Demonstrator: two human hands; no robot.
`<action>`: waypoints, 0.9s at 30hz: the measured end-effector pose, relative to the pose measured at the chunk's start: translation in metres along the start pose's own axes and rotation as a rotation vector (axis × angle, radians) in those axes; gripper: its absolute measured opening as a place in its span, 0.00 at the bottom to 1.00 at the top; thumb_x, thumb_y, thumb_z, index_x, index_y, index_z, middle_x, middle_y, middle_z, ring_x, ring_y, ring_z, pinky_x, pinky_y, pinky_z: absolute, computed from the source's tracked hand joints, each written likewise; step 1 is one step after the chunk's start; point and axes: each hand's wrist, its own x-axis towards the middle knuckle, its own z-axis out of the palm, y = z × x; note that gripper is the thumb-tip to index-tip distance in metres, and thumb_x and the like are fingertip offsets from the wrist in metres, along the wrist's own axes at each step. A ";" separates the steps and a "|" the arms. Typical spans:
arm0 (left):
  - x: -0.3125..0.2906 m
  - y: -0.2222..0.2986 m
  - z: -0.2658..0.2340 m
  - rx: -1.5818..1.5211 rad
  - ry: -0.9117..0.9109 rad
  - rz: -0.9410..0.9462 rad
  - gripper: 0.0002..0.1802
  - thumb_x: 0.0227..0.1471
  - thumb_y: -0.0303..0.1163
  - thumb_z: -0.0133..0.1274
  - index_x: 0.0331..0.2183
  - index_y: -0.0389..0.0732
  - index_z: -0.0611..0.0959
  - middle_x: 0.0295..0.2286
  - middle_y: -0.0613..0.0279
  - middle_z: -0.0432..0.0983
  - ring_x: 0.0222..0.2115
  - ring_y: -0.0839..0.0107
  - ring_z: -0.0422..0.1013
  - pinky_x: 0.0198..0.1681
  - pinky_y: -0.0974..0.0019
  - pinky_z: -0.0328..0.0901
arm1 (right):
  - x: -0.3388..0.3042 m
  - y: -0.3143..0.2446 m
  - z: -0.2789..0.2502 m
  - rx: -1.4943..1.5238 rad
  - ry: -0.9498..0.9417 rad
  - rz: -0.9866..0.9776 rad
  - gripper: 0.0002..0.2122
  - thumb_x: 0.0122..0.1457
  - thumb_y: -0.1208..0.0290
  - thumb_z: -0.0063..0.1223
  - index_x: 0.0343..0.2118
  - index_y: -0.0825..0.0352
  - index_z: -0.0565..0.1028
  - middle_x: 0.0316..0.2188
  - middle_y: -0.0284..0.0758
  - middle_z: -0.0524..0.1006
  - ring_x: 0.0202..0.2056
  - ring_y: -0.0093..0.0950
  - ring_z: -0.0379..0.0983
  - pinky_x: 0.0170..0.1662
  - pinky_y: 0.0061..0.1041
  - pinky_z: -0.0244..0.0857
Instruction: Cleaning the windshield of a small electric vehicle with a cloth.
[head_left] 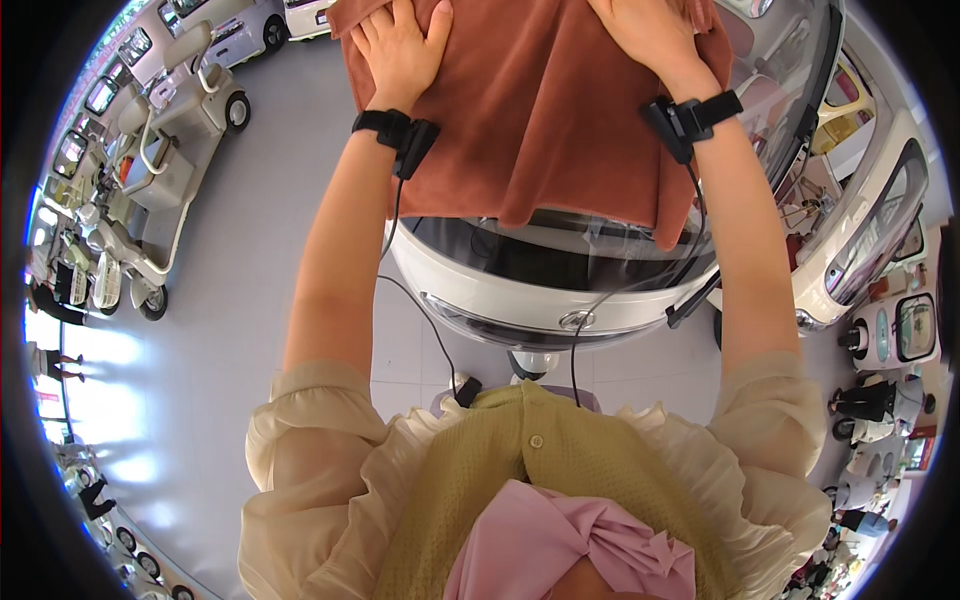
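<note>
Cloth [560, 120] draped on windshield [490, 260], folds toward wearer; far edge cropped, long axis unclear. Left hand [403, 50], right hand [652, 35] flat; right fingertips cropped.

Right hand [648, 38] cut off at the fingers by the top edge, reddish-brown cloth [570, 120] cut off there too, part of the white vehicle [500, 312] hidden beneath cloth and hands, emblem [577, 320] below the hands too small to make out, person [55, 303] well left of the left hand [403, 52] too small for detail.
</note>
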 end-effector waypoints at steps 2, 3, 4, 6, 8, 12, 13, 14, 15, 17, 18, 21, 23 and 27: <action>-0.014 -0.004 -0.007 -0.020 -0.064 -0.064 0.42 0.58 0.59 0.43 0.60 0.34 0.64 0.54 0.34 0.60 0.59 0.38 0.50 0.64 0.44 0.40 | -0.011 -0.009 0.000 0.022 -0.002 -0.022 0.23 0.63 0.63 0.47 0.60 0.64 0.65 0.64 0.42 0.58 0.68 0.42 0.45 0.68 0.44 0.40; -0.023 -0.005 -0.012 -0.030 -0.096 -0.096 0.41 0.58 0.58 0.43 0.60 0.34 0.64 0.54 0.34 0.60 0.59 0.39 0.51 0.64 0.45 0.41 | -0.016 -0.014 -0.001 0.035 -0.017 -0.032 0.23 0.63 0.63 0.48 0.60 0.64 0.65 0.64 0.42 0.58 0.68 0.42 0.45 0.68 0.44 0.40; -0.036 -0.003 -0.015 -0.045 -0.056 -0.076 0.39 0.56 0.55 0.48 0.58 0.33 0.66 0.52 0.34 0.62 0.56 0.37 0.53 0.61 0.42 0.44 | -0.022 -0.020 -0.003 0.047 -0.032 -0.041 0.24 0.62 0.63 0.48 0.60 0.64 0.65 0.64 0.42 0.58 0.68 0.42 0.45 0.68 0.44 0.40; -0.061 -0.003 -0.024 -0.052 -0.140 -0.157 0.38 0.57 0.54 0.48 0.57 0.32 0.66 0.52 0.34 0.62 0.56 0.37 0.53 0.62 0.42 0.44 | -0.035 -0.031 -0.005 0.052 -0.075 -0.072 0.24 0.61 0.64 0.50 0.60 0.64 0.66 0.64 0.42 0.58 0.68 0.43 0.45 0.68 0.44 0.41; -0.092 -0.003 -0.031 -0.042 -0.158 -0.175 0.37 0.58 0.52 0.47 0.57 0.31 0.66 0.51 0.34 0.62 0.55 0.36 0.54 0.61 0.42 0.44 | -0.052 -0.043 -0.004 0.130 -0.112 -0.068 0.23 0.61 0.65 0.51 0.58 0.65 0.67 0.64 0.43 0.58 0.68 0.45 0.44 0.68 0.45 0.41; -0.158 0.001 -0.047 -0.024 -0.210 -0.277 0.31 0.59 0.49 0.46 0.50 0.30 0.70 0.46 0.31 0.63 0.51 0.34 0.57 0.59 0.41 0.47 | -0.094 -0.068 0.012 0.242 -0.137 -0.088 0.23 0.60 0.65 0.52 0.58 0.64 0.68 0.63 0.43 0.59 0.66 0.47 0.47 0.67 0.46 0.44; -0.176 0.004 -0.052 -0.051 -0.194 -0.288 0.29 0.59 0.48 0.46 0.48 0.29 0.70 0.44 0.31 0.64 0.49 0.34 0.58 0.58 0.41 0.48 | -0.107 -0.076 0.018 0.273 -0.090 -0.106 0.22 0.59 0.67 0.53 0.57 0.62 0.69 0.62 0.42 0.61 0.64 0.47 0.50 0.67 0.46 0.46; -0.192 0.006 -0.057 -0.034 -0.208 -0.307 0.27 0.59 0.46 0.45 0.46 0.29 0.70 0.41 0.33 0.64 0.47 0.35 0.59 0.57 0.40 0.49 | -0.123 -0.087 0.022 0.330 -0.119 -0.073 0.22 0.59 0.68 0.53 0.57 0.61 0.69 0.62 0.41 0.60 0.66 0.47 0.47 0.68 0.47 0.43; -0.208 0.010 -0.062 0.007 -0.232 -0.320 0.27 0.60 0.45 0.44 0.46 0.28 0.70 0.43 0.31 0.63 0.49 0.33 0.57 0.58 0.40 0.48 | -0.138 -0.098 0.027 0.349 -0.108 -0.074 0.23 0.58 0.69 0.53 0.58 0.61 0.68 0.63 0.41 0.59 0.66 0.48 0.47 0.68 0.47 0.43; -0.234 0.011 -0.072 -0.002 -0.293 -0.332 0.29 0.60 0.45 0.44 0.48 0.26 0.68 0.48 0.28 0.61 0.53 0.32 0.54 0.59 0.39 0.47 | -0.169 -0.122 0.031 0.480 -0.044 -0.081 0.24 0.59 0.67 0.52 0.59 0.59 0.68 0.64 0.41 0.58 0.67 0.45 0.46 0.68 0.48 0.43; -0.243 0.013 -0.076 -0.008 -0.312 -0.312 0.29 0.59 0.44 0.44 0.50 0.26 0.68 0.50 0.28 0.59 0.54 0.31 0.53 0.59 0.39 0.46 | -0.183 -0.130 0.027 0.488 -0.200 -0.085 0.23 0.59 0.68 0.53 0.59 0.60 0.68 0.64 0.41 0.58 0.66 0.45 0.47 0.68 0.45 0.44; -0.264 0.021 -0.092 -0.048 -0.419 -0.274 0.31 0.58 0.43 0.45 0.55 0.29 0.66 0.54 0.28 0.56 0.56 0.30 0.49 0.60 0.38 0.44 | -0.219 -0.139 0.001 0.141 -0.372 -0.355 0.20 0.59 0.66 0.51 0.55 0.62 0.71 0.62 0.37 0.63 0.65 0.39 0.53 0.67 0.39 0.49; -0.272 0.033 -0.105 -0.051 -0.556 -0.225 0.33 0.56 0.43 0.46 0.57 0.32 0.65 0.56 0.30 0.55 0.57 0.30 0.48 0.60 0.37 0.44 | -0.237 -0.132 -0.015 -0.200 -0.400 -0.628 0.19 0.59 0.66 0.49 0.53 0.62 0.72 0.61 0.37 0.63 0.65 0.38 0.54 0.66 0.37 0.50; -0.266 0.074 -0.105 -0.217 -0.525 -0.321 0.35 0.53 0.43 0.50 0.58 0.36 0.64 0.56 0.37 0.57 0.59 0.35 0.48 0.61 0.38 0.41 | -0.272 -0.116 -0.023 -0.210 -0.434 -0.705 0.17 0.58 0.67 0.50 0.50 0.63 0.75 0.61 0.35 0.65 0.64 0.36 0.56 0.67 0.37 0.49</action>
